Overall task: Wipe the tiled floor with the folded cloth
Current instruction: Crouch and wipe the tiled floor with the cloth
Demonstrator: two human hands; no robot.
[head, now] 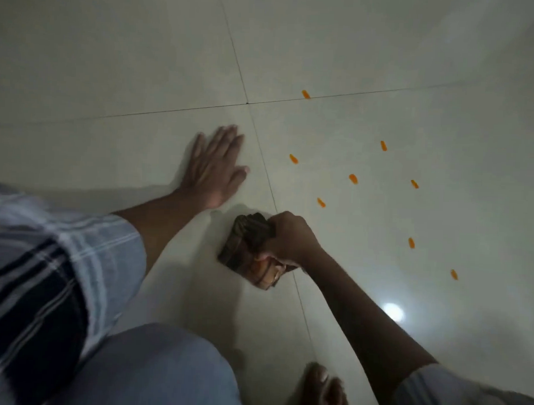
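A folded brown patterned cloth (246, 247) lies on the pale tiled floor (112, 75) near a grout line. My right hand (288, 238) grips the cloth from its right side, fingers curled over it, and holds it against the tile. My left hand (215, 167) rests flat on the floor up and to the left of the cloth, fingers straight and spread. Several small orange marks (353, 178) dot the tile to the right of the cloth, the nearest a short way beyond my right hand.
My knee in blue fabric (163, 371) fills the bottom centre, and my bare foot (322, 392) stands on the floor beside it. A bright light reflection (392, 312) shines on the tile at right. Grout lines cross near the top centre.
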